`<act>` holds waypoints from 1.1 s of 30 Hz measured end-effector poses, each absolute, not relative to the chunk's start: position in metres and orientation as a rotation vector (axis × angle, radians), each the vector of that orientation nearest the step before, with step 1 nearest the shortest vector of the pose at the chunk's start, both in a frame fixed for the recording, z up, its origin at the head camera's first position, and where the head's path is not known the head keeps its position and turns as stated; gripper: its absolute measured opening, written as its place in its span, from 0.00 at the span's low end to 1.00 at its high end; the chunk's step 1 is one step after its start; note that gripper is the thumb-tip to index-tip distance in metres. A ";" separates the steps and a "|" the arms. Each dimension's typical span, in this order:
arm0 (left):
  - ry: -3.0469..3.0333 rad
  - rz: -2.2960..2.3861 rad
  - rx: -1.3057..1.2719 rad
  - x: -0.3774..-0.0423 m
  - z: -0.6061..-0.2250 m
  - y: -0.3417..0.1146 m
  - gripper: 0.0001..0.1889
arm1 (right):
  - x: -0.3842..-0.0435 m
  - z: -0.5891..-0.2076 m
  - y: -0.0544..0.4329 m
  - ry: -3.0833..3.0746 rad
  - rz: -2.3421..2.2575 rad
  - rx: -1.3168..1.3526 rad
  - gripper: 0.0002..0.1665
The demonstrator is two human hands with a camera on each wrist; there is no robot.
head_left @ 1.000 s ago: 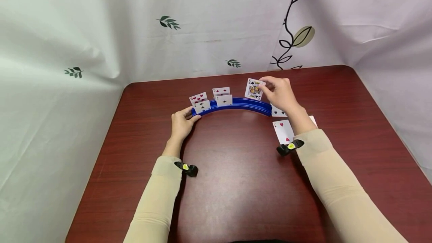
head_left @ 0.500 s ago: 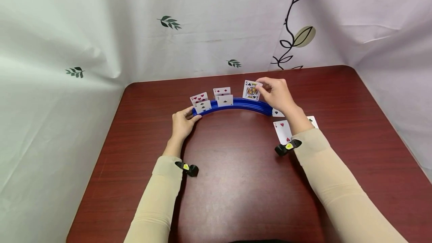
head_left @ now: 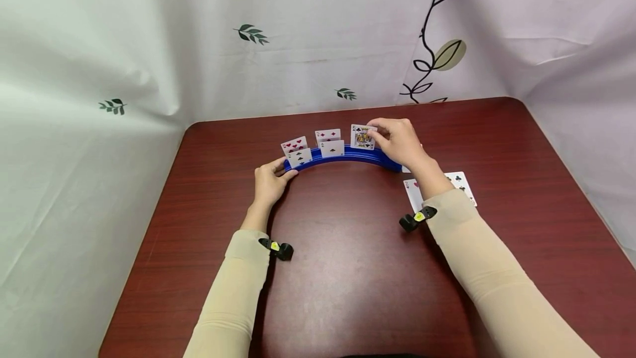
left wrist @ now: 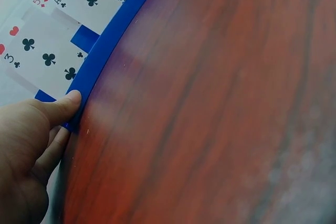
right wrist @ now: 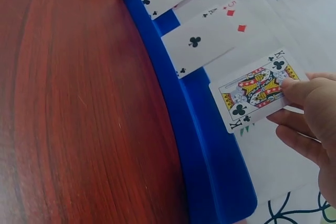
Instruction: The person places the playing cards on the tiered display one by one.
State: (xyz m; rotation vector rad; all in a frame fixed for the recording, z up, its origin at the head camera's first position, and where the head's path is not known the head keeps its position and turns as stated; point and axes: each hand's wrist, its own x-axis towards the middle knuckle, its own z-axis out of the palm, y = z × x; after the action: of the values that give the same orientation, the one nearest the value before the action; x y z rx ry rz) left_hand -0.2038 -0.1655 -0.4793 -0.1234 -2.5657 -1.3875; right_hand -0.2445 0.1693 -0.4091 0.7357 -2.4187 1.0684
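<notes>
A blue curved card holder [head_left: 377,158] lies on the table, its left end gripped between the thumb and fingers of my left hand [head_left: 268,185]. Near that end a three of clubs [left wrist: 44,53] stands in front of a hearts card [head_left: 294,144]. Toward the middle, an ace of clubs [right wrist: 194,43] stands in front of a five of diamonds [head_left: 328,135]. My right hand [head_left: 399,140] pinches a king of clubs [right wrist: 257,92] by its upper right part. The king is upright, its lower edge right at the holder's back row, right of the ace.
Face up on the table at right lie a two of hearts [head_left: 411,195] and a clubs card [head_left: 462,185], partly covered by my right forearm. Another card [head_left: 405,169] shows at the holder's right end, mostly hidden by my hand. A white curtain [head_left: 298,70] hangs behind the table.
My right hand has moved left and lower with the king of clubs, bringing it down to the holder. More of the flat clubs card shows. My left hand keeps its grip.
</notes>
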 end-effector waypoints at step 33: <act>-2.558 -1.373 -0.133 -0.204 -0.481 -0.167 0.24 | -0.241 -0.417 0.174 -2.623 0.980 0.723 0.17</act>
State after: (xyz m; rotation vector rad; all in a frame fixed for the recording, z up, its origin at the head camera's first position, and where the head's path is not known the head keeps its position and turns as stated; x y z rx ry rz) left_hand -0.2038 -0.1669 -0.4810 -0.1334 -2.5582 -1.3727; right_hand -0.2410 0.1741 -0.4171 0.7230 -2.6226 0.9799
